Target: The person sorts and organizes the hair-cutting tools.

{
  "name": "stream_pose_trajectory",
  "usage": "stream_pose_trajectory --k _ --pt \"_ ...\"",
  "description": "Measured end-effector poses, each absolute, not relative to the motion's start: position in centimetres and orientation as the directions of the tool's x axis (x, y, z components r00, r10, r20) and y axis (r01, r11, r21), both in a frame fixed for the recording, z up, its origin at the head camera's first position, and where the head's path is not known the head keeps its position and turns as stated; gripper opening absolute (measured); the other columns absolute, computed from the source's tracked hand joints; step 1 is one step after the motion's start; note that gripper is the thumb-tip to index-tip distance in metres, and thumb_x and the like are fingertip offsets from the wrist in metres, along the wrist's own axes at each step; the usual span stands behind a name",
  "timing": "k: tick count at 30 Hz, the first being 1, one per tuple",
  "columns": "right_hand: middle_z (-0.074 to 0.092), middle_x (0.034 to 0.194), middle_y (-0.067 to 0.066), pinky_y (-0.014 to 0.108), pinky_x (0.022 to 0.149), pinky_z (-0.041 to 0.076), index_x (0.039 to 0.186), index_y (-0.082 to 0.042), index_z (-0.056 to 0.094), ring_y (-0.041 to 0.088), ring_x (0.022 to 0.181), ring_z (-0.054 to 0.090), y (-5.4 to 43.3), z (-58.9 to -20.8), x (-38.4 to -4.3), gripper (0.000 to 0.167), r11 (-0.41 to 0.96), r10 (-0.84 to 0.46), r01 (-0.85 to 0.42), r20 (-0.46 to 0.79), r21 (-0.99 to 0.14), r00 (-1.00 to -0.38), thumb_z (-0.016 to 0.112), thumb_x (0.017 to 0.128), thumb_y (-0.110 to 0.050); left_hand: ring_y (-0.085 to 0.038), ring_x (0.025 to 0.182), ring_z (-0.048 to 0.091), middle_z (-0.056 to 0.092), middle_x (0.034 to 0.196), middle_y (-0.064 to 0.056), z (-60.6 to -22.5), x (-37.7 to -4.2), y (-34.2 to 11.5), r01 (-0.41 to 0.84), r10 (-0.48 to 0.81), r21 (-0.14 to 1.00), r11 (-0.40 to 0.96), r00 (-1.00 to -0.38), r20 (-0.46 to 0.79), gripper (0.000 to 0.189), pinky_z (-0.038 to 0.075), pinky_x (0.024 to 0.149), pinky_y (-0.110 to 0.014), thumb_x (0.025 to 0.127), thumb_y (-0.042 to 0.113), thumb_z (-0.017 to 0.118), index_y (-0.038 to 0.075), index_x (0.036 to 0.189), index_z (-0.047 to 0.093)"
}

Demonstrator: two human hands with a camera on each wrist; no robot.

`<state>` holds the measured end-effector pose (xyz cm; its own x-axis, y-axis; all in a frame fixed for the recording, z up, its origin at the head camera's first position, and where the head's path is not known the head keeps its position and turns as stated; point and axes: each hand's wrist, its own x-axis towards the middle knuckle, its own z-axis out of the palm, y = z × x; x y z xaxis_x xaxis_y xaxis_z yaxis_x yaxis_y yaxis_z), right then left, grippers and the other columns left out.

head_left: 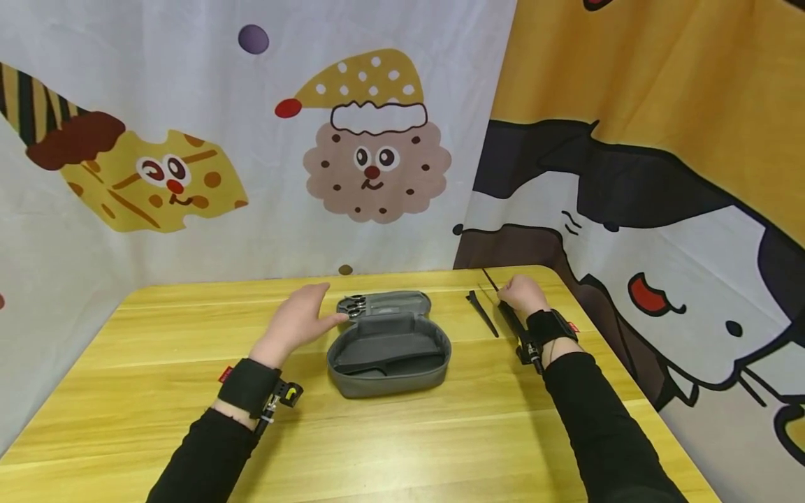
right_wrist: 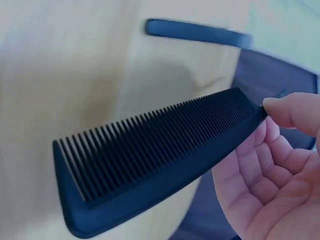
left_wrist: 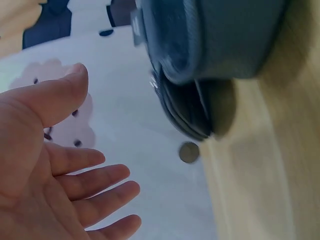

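Note:
In the head view my right hand (head_left: 525, 297) pinches a black tail comb (right_wrist: 160, 155) by the start of its thin tail, above the table's right side. Its long row of teeth shows fully in the right wrist view. A black hair clip (head_left: 483, 314) lies on the table just left of that hand. My left hand (head_left: 298, 318), thumb and fingers spread, is beside the grey zip case (head_left: 390, 384) and grips nothing. The case stands with its lid folded back. Scissors (head_left: 355, 305) sit in the lid, and a long dark item (head_left: 393, 362) lies inside the case.
The wooden table (head_left: 377, 447) ends at its back edge against a printed cloth (head_left: 220, 251). More cloth hangs along the right side, close to my right hand. Each wrist carries a strapped camera.

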<state>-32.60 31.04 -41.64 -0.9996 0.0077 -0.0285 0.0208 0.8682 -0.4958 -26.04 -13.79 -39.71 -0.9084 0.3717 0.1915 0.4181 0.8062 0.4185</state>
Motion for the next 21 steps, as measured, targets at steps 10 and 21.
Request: stream_pose_trajectory --k 10,21 --pt "0.03 0.056 -0.002 0.03 0.055 0.024 0.058 -0.011 0.045 0.015 0.051 0.027 28.2 -38.1 -31.4 0.039 0.874 -0.097 -0.138 0.111 -0.466 -0.989 0.058 0.095 -0.012 -0.042 0.119 0.055 0.056 0.133 -0.027 -37.8 -24.3 -11.1 0.575 0.448 0.315 0.755 -0.804 0.392 0.079 0.046 0.1 -0.051 0.087 0.034 0.078 -0.006 0.145 0.043" --pt "0.066 0.09 0.01 0.039 0.074 0.05 0.099 -0.003 0.068 0.024 0.078 0.059 22.9 -35.1 -29.0 0.013 0.831 -0.207 -0.287 0.214 -0.476 -0.955 0.065 0.094 -0.015 -0.038 0.125 0.052 0.053 0.137 -0.023 -37.3 -23.2 -8.9 0.663 0.48 0.33 0.672 -0.729 0.487 0.071 0.043 0.105 -0.046 0.088 0.027 0.078 -0.002 0.144 0.045"
